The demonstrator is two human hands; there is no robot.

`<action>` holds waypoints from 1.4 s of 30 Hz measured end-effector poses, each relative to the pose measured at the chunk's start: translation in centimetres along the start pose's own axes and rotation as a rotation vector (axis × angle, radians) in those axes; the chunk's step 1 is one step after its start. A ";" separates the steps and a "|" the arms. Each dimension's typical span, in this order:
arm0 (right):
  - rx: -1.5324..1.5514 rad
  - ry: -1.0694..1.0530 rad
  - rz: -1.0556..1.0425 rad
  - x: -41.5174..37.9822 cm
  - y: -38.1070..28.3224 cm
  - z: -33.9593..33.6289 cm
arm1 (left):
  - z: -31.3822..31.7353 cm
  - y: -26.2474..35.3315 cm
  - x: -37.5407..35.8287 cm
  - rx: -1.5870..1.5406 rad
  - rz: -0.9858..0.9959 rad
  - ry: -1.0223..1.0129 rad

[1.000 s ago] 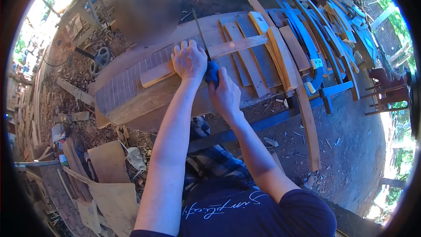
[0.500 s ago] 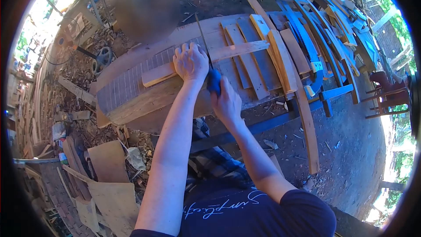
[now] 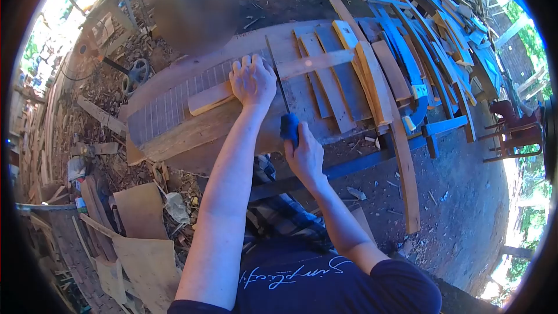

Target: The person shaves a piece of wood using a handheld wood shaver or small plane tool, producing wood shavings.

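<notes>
My left hand (image 3: 254, 81) is wrapped over a narrow wooden board (image 3: 325, 61) and presses it against the workbench (image 3: 232, 125). My right hand (image 3: 306, 154) grips the dark blue handle of a handsaw (image 3: 283, 90). The thin blade lies across the board just right of my left hand, edge toward the wood. The handle is on my side of the board, near the bench's front edge. How deep the blade sits in the wood cannot be made out.
Ruled lines mark a dark panel (image 3: 165, 110) on the bench's left. Several wooden strips (image 3: 337, 93) lie to the right, beside another saw with a blue handle (image 3: 417, 107). A long plank (image 3: 404, 168) overhangs the front edge. Wood scraps (image 3: 142, 215) litter the lower left.
My right hand has drawn the handsaw back toward my body, so less blade shows beyond the board. My left hand keeps its place on the board.
</notes>
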State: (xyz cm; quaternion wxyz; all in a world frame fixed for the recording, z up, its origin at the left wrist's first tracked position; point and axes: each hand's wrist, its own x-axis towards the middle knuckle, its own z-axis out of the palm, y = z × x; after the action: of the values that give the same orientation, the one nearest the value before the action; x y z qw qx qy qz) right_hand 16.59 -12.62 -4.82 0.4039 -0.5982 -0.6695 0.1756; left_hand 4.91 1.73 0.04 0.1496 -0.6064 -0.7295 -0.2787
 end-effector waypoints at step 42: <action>-0.069 -0.040 -0.015 2.1 -1.7 -3.7 | -0.2 -0.1 -0.3 -0.023 0.058 0.070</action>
State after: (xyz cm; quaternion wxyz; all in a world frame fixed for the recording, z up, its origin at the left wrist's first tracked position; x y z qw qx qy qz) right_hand 18.35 -11.94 -0.65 0.3711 -0.6029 -0.6876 0.1614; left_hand 4.84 1.39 0.02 0.1759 -0.6189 -0.7027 -0.3037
